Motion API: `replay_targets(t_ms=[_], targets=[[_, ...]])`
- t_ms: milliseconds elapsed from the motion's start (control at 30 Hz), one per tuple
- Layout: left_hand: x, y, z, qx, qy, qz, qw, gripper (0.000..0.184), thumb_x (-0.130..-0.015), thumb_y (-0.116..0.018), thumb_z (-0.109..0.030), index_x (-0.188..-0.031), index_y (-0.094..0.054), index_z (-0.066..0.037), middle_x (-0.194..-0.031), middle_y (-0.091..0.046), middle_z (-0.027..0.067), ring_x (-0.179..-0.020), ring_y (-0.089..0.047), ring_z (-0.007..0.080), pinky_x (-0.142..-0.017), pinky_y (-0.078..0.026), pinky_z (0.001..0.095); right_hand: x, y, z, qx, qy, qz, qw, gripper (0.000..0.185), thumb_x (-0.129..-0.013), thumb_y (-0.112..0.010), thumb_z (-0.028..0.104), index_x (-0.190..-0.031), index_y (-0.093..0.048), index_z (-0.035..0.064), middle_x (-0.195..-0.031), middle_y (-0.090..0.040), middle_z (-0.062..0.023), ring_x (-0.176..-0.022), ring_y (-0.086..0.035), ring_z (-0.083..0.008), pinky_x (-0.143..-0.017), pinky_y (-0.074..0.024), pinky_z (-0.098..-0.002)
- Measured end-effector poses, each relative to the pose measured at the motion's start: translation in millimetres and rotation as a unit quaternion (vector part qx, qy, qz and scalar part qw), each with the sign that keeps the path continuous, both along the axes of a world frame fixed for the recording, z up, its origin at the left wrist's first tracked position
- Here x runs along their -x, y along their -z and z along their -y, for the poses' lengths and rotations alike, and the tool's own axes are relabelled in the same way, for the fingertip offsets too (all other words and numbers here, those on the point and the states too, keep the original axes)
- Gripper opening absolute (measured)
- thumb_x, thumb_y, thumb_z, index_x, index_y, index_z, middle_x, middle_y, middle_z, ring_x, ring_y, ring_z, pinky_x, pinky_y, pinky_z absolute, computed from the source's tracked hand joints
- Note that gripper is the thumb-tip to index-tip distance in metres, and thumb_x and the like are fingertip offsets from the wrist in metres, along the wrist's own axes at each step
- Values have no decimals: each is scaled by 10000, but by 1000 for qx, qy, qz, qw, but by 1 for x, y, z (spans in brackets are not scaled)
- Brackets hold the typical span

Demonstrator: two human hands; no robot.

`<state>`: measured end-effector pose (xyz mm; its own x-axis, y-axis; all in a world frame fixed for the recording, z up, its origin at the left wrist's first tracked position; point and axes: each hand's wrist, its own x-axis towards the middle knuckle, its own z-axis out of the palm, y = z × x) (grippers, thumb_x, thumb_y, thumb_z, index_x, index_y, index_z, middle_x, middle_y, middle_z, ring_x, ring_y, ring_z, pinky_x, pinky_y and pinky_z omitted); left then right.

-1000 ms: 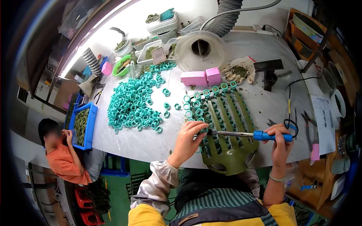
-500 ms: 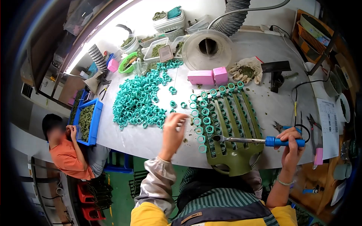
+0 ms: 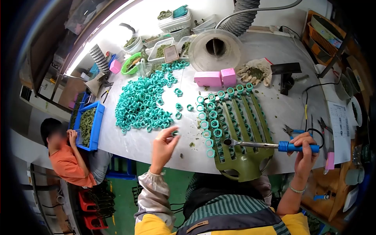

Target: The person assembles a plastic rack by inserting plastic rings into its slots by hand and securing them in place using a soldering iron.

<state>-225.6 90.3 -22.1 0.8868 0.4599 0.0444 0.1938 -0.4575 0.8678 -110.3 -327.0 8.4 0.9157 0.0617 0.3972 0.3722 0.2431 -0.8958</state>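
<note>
My left hand (image 3: 163, 149) is over the table left of the green rack, thumb and forefinger closed around a small teal ring (image 3: 174, 133). My right hand (image 3: 304, 152) grips the blue handle of a soldering iron (image 3: 258, 145), its metal shaft pointing left across the rack's near end. The olive-green slotted rack (image 3: 247, 166) lies at the table's front edge. Teal rings (image 3: 214, 123) stand in rows along its left side, and more line its far edge and slots. A large heap of loose teal rings (image 3: 141, 103) lies left of the rack, with several strays between.
Pink blocks (image 3: 207, 79), a soiled glove (image 3: 256, 72) and a black stand (image 3: 286, 78) sit behind the rack. A clear fume hood (image 3: 215, 49) is farther back. Pliers (image 3: 291, 130) lie at right. At far left, a person (image 3: 70, 156) sits beside a blue bin (image 3: 96, 129).
My left hand has moved left and slightly down, away from the rack, and a ring now shows at its fingertips. The soldering iron has shifted only slightly right.
</note>
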Motion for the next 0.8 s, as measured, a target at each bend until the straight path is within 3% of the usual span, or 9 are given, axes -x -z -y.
replay_targets(t_ms=[67, 133, 167, 233, 267, 367, 667, 767, 800], targets=[[-6, -17, 37, 70, 101, 48, 991, 349, -861, -662, 68, -1193, -677, -38, -1133, -597, 59, -927, -631, 119, -774, -565, 254, 0, 0, 1, -1, -3, 0, 1000, 193, -927, -544, 116, -812, -649, 3, -821, -625, -105, -791, -637, -190, -470, -555, -279], [-11, -27, 68, 21, 182, 58, 981, 344, -871, -641, 101, -1189, -674, -26, -1237, -550, 52, -1005, -621, 121, -808, -559, 240, 1, 1, 2, -7, -7, -5, 1000, 189, -928, -544, 112, -817, -650, 3, -827, -625, -106, -792, -637, -190, -468, -555, -280], [-13, -35, 84, 40, 195, 53, 979, 330, -866, -645, 99, -1173, -671, -18, -1202, -562, 51, -1045, -608, 122, -832, -568, 241, 1, 1, 3, -7, -11, -6, 1000, 191, -931, -543, 112, -820, -650, 1, -833, -625, -108, -792, -637, -190, -470, -555, -281], [-20, -29, 98, -76, 218, 89, 969, 339, -823, -683, 76, -1143, -680, -35, -1147, -626, 70, -1049, -615, 217, -878, -535, 323, 1, 3, 3, -6, -17, -8, 1000, 194, -938, -540, 111, -825, -651, -2, -843, -626, -110, -792, -638, -188, -472, -554, -283], [-24, -26, 102, -167, 226, 110, 953, 345, -805, -699, 63, -1133, -683, -42, -1125, -649, 75, -1046, -610, 255, -892, -518, 353, 1, 5, 3, -8, -21, -10, 1000, 198, -942, -539, 112, -828, -651, -5, -848, -626, -112, -792, -639, -188, -475, -555, -285], [-30, -16, 110, -163, 231, 111, 953, 351, -777, -719, 38, -1114, -692, -55, -1105, -673, 76, -1033, -590, 309, -901, -487, 386, -1, 12, -2, -18, -35, -14, 999, 210, -959, -534, 107, -840, -651, -19, -864, -628, -121, -798, -644, -194, -498, -563, -299], [-35, -12, 110, -214, 249, 108, 938, 351, -784, -722, 29, -1122, -690, -58, -1113, -667, 76, -1027, -593, 295, -898, -491, 385, -2, 9, 4, -23, -33, -7, 999, 190, -930, -565, 103, -809, -649, -17, -811, -630, -130, -723, -643, -207, -483, -544, -295], [-38, -14, 104, -193, 269, 128, 935, 319, -806, -708, 26, -1113, -686, -60, -1096, -656, 88, -991, -593, 293, -878, -495, 383, -1, 5, 9, -33, -21, -20, 999, 199, -914, -573, 118, -782, -644, -12, -779, -617, -122, -717, -641, -207, -453, -527, -279], [-40, -15, 96, -156, 229, 118, 954, 299, -804, -706, 19, -1093, -681, -52, -1079, -650, 97, -997, -589, 297, -880, -489, 384, -1, 4, 10, -35, -17, -26, 999, 203, -910, -575, 124, -774, -643, -11, -768, -612, -119, -716, -640, -208, -443, -520, -273]])
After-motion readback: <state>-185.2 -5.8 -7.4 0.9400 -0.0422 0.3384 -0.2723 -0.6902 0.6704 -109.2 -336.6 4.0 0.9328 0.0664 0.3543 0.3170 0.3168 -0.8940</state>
